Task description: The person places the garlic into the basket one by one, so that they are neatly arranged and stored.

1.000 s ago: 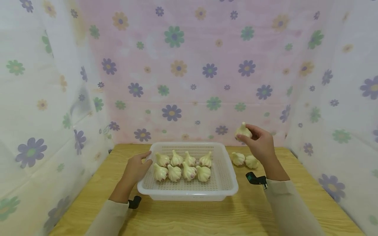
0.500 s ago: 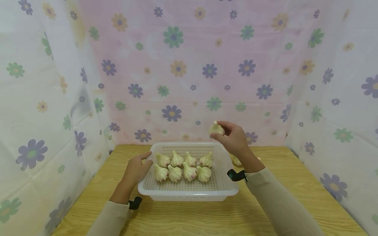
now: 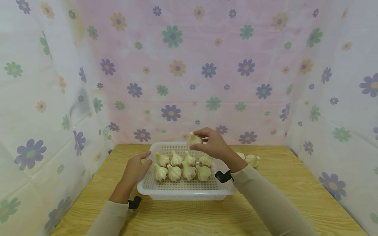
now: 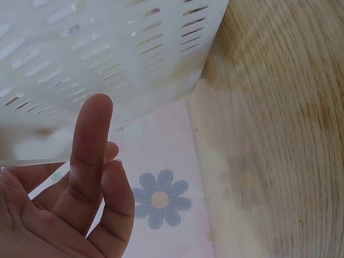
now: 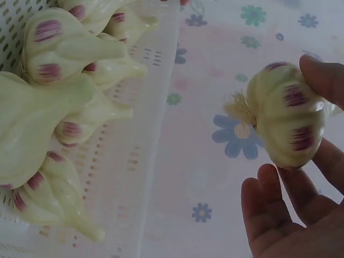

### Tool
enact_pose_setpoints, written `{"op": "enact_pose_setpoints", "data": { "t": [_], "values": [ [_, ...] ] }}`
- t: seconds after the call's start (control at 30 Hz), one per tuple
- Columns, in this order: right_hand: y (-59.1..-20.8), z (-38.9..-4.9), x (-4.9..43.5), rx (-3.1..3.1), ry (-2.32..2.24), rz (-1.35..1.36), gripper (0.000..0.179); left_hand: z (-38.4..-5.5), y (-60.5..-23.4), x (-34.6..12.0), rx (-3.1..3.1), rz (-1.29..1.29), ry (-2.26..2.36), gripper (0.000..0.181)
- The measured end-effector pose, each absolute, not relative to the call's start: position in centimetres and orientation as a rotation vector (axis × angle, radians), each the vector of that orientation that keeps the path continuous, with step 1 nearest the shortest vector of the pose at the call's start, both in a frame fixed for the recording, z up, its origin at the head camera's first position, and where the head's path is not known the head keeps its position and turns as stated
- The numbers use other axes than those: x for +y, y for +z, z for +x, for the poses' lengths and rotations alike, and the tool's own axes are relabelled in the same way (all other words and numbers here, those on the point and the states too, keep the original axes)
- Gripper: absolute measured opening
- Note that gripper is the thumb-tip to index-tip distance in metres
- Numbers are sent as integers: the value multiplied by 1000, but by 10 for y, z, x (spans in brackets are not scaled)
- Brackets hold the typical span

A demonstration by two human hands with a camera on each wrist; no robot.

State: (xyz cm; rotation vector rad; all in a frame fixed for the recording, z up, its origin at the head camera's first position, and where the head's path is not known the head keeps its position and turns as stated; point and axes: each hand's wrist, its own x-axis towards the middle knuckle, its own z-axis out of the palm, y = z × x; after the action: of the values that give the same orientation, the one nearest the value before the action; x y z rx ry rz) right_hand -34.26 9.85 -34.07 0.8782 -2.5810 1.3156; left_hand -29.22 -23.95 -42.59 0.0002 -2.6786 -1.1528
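In the head view my right hand (image 3: 215,144) holds a garlic bulb (image 3: 194,140) above the far rim of a white plastic basket (image 3: 187,193). The right wrist view shows this bulb (image 5: 285,115) pinched between thumb and fingers, with roots pointing left and purple streaks on its skin. Several more garlic bulbs (image 3: 174,172) lie in the basket in two rough rows. My left hand (image 3: 137,168) grips the basket's left rim. From the left wrist, its fingers (image 4: 88,150) appear against the outside of the basket wall.
Two garlic bulbs (image 3: 252,160) lie on the wooden table (image 3: 289,183) right of the basket, one partly behind my right forearm. Flower-patterned cloth (image 3: 189,65) encloses the back and both sides. A black wrist camera (image 3: 223,176) hangs under the right wrist, over the basket's right side.
My right hand has carried the garlic bulb leftward from above the table's right side to above the basket's far rim, lowering slightly at the end. The left hand and basket have stayed put.
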Motion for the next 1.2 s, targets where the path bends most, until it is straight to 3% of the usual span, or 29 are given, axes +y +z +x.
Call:
{"op": "enact_pose_setpoints", "data": {
  "t": [0.77,1.2],
  "values": [
    [-363,-342,38,-2885,1120,1388,50,-291,-424,-239,-2669,-18,-1153,53],
    [-377,-342,13,-2931,1108,1551,28,-293,-428,-240,-2659,-3,-1185,52]
  ]
}}
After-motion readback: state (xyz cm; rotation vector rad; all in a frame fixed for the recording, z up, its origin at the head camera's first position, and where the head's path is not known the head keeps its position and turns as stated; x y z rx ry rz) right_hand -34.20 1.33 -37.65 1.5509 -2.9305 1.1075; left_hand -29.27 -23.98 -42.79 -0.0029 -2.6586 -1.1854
